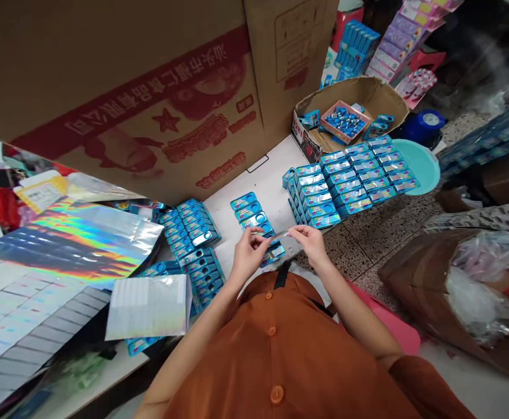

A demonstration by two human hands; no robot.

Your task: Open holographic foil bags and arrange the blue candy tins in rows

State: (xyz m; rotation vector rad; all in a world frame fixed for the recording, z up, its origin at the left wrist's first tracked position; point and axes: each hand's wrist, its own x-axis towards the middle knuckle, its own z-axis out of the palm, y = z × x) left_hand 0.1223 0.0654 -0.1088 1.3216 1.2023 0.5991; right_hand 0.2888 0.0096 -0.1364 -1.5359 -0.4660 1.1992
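Observation:
Between my two hands stretches a thin, narrow strip [278,237], too small and blurred to name more exactly. My left hand [250,253] is closed, its thumb and forefinger pinching the strip's left end. At the other end, my right hand [310,243] is closed in a similar pinch. Directly below the strip, a small blue pack [274,255] lies at the table's front edge, partly hidden by my left hand. A short column of similar blue packs [248,210] with round windows runs away from me on the white table [276,169].
Stacked blue packs stand at right [318,198] and left [195,227]. A large cardboard carton [149,87] walls off the back. Behind the right stacks are an open box [381,93] with a pink tray [346,121] of small blue pieces, and a turquoise basin [424,166]. Shiny sheets [84,238] lie left.

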